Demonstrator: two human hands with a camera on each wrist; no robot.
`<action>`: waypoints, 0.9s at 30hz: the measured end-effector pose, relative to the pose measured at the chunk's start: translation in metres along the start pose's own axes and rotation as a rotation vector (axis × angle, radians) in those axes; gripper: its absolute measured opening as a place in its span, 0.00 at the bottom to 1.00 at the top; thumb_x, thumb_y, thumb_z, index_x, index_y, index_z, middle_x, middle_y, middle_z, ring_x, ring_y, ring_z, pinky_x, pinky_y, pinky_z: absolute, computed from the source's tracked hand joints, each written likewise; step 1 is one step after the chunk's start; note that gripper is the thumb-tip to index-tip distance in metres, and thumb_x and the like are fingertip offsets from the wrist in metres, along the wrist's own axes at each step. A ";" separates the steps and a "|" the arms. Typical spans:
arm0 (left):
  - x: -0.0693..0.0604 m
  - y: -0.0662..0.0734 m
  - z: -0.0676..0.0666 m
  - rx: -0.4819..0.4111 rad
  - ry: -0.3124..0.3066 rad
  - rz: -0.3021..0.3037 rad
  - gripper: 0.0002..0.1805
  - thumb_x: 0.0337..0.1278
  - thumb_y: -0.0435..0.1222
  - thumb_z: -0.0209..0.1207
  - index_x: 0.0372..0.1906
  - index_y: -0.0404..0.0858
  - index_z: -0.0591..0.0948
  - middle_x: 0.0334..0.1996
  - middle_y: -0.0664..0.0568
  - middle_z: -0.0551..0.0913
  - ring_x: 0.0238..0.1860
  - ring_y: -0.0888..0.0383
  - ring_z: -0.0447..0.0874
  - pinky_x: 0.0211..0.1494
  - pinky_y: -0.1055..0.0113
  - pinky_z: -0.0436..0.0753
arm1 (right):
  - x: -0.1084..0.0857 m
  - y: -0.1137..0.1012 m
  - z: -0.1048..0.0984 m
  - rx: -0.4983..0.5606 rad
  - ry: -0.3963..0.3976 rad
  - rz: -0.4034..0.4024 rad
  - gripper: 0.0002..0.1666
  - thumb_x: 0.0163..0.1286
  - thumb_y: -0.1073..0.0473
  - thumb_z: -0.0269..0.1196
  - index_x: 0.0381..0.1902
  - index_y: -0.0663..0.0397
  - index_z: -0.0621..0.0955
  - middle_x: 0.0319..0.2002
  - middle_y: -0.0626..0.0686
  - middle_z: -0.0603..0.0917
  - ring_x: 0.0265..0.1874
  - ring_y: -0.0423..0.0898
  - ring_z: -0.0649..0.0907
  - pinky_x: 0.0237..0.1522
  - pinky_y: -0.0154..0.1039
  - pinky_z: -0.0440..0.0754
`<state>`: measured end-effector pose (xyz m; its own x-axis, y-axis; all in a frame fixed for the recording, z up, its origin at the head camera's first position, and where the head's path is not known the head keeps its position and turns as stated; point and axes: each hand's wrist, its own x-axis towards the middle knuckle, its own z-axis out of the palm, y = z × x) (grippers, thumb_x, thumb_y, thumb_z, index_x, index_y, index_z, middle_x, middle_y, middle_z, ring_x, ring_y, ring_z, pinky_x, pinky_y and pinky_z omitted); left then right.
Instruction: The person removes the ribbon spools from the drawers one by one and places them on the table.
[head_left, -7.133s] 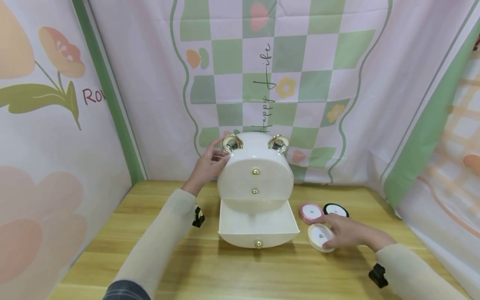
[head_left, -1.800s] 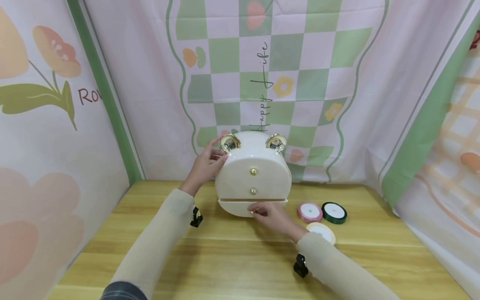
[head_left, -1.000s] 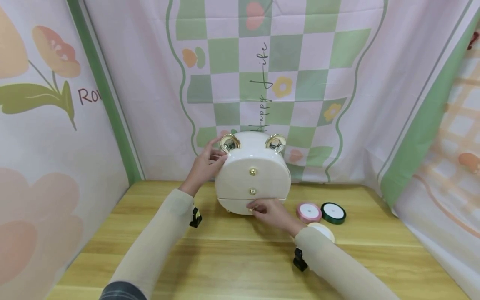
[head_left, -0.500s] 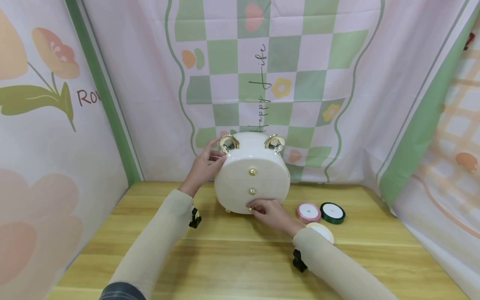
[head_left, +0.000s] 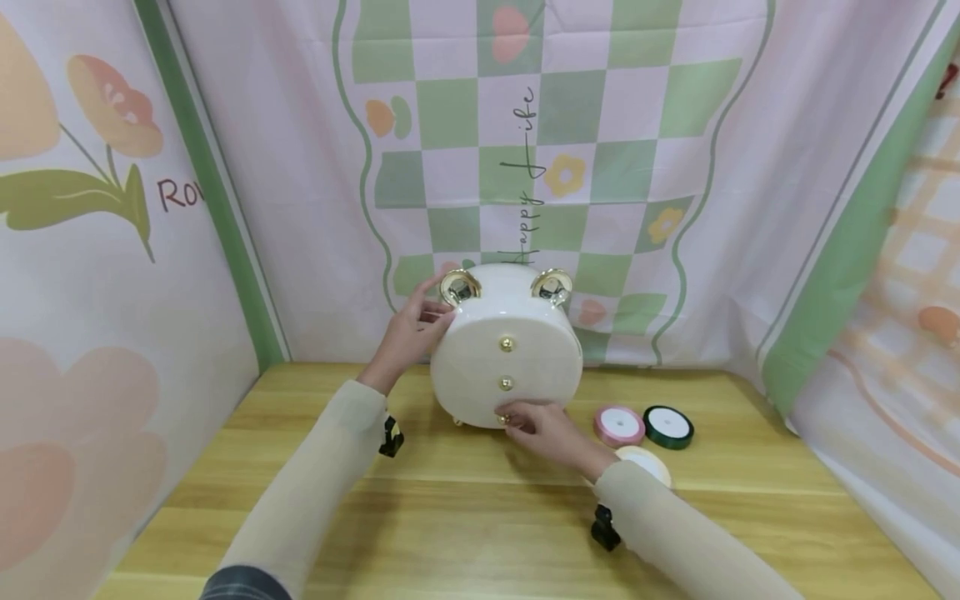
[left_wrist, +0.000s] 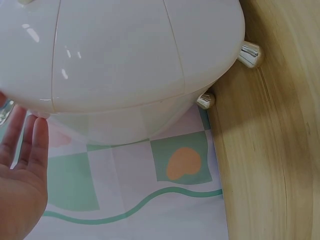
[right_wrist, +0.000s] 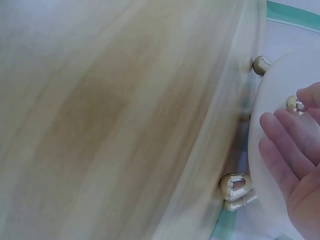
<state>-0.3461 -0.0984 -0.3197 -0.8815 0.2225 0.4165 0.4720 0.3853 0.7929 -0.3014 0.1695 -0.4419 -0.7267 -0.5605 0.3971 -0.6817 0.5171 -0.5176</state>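
Note:
A white rounded storage box (head_left: 480,358) with gold ears and three gold knobs stands at the back middle of the table. Its drawer fronts sit flush. My left hand (head_left: 411,333) rests against the upper left side by the gold ear (head_left: 461,287); the left wrist view shows its fingers fairly straight, the tips touching the shell (left_wrist: 115,55). Low on the front, my right hand (head_left: 547,433) pinches the bottom drawer knob (head_left: 502,419) between thumb and fingers. That drawer knob (right_wrist: 294,104) also shows in the right wrist view, at the thumb tip.
Right of the box lie a pink ribbon spool (head_left: 619,426), a dark green ribbon spool (head_left: 668,427) and a cream ribbon spool (head_left: 647,465), partly hidden by my right sleeve. A patterned curtain (head_left: 570,108) hangs behind the wooden table (head_left: 450,533).
The bottom drawer, wide open earlier, has slid in until flush. My right hand left the cream spool and moved left to the drawer knob. My left hand has stayed on the box.

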 end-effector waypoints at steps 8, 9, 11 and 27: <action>-0.003 -0.003 0.000 -0.031 -0.006 0.010 0.36 0.72 0.45 0.59 0.73 0.78 0.57 0.53 0.54 0.83 0.50 0.53 0.81 0.52 0.55 0.83 | -0.009 -0.002 -0.014 0.049 -0.020 0.032 0.18 0.68 0.69 0.64 0.55 0.60 0.82 0.50 0.59 0.85 0.45 0.56 0.86 0.48 0.52 0.84; -0.003 -0.004 0.000 -0.034 -0.007 0.016 0.36 0.72 0.44 0.59 0.74 0.76 0.57 0.54 0.53 0.82 0.51 0.52 0.81 0.52 0.55 0.82 | -0.011 -0.002 -0.016 0.055 -0.023 0.035 0.18 0.68 0.69 0.64 0.55 0.60 0.82 0.50 0.59 0.85 0.45 0.56 0.86 0.48 0.52 0.84; -0.005 -0.005 -0.001 -0.037 -0.008 0.033 0.36 0.72 0.44 0.59 0.76 0.71 0.58 0.55 0.53 0.82 0.51 0.52 0.80 0.54 0.55 0.82 | -0.014 -0.002 -0.020 0.066 -0.027 0.041 0.17 0.69 0.68 0.64 0.55 0.60 0.82 0.50 0.60 0.85 0.45 0.57 0.86 0.48 0.53 0.84; -0.036 -0.036 -0.009 0.025 -0.021 -0.012 0.25 0.74 0.43 0.56 0.71 0.44 0.70 0.54 0.46 0.81 0.53 0.49 0.79 0.52 0.54 0.82 | -0.045 0.003 -0.056 -0.052 0.002 0.147 0.16 0.72 0.63 0.62 0.57 0.56 0.82 0.46 0.54 0.87 0.43 0.46 0.85 0.45 0.42 0.84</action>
